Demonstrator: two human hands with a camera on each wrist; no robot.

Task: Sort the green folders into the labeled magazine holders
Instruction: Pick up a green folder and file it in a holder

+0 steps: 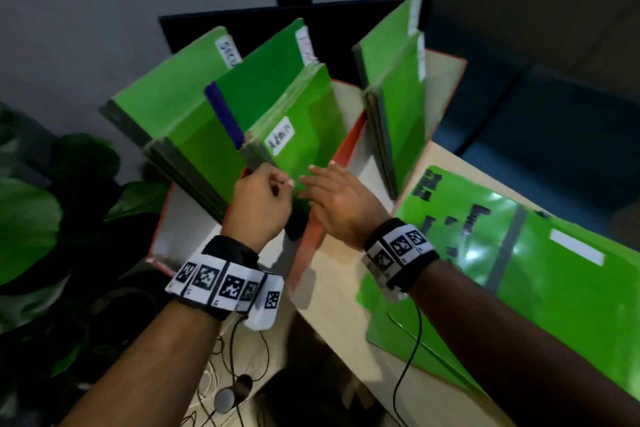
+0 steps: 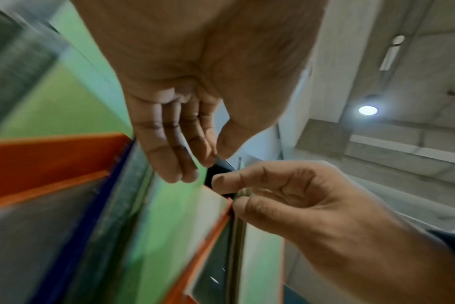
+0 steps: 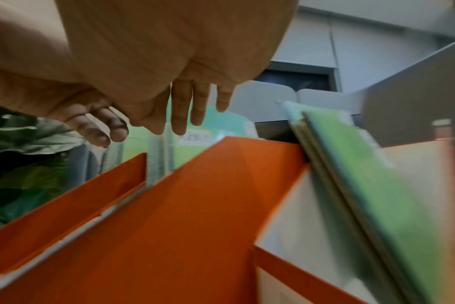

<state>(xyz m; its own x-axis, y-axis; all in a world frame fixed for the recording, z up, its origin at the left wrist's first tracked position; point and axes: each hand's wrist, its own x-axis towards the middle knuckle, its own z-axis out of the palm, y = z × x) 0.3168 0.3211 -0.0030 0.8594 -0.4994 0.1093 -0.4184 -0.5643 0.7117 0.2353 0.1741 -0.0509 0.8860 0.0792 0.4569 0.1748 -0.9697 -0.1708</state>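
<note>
Pale tabletop (image 1: 332,302) carries three orange magazine holders (image 1: 341,163) loaded with green folders, with more loose green folders (image 1: 519,270) lying flat at near right. Step in hand, by my judgement: seating the front folder (image 1: 304,135), labelled "Admin" as far as I can read, in the middle holder; my left hand (image 1: 259,204) pinches its near corner with curled fingers, my right hand (image 1: 339,204) lies flat and released against it. Next move calls for letting go and picking up a loose folder; other labels are unreadable.

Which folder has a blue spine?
The tall folder in the middle holder, behind the "Admin" folder; its near edge is blue, the others' dark grey-green.
</note>
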